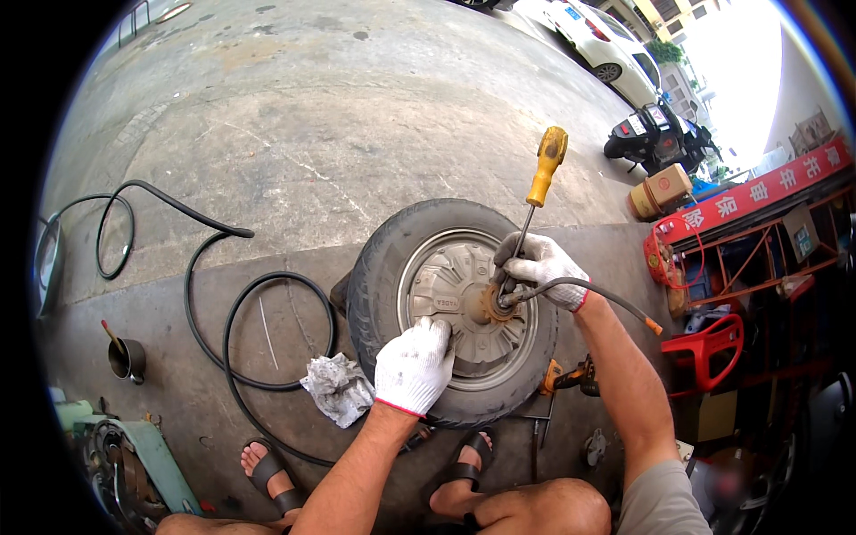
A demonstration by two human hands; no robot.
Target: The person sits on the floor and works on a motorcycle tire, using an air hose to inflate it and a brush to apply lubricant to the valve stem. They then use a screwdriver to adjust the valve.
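A wheel with a black tyre and a grey metal hub lies flat on the floor in front of me. My right hand, in a white glove, is closed round the shaft of a screwdriver. Its yellow handle points up and away, and its tip is down by the brown, rusty-looking centre of the hub. A dark cable with an orange end leaves the centre and passes by that hand. Also gloved, my left hand rests on the hub's near-left part, fingers curled together; whatever is under them is hidden.
A black hose loops over the floor at left. A crumpled white rag lies beside the tyre. An orange-black power tool sits at its near right. A dark cup stands left; a red plastic chair and shelving are at right.
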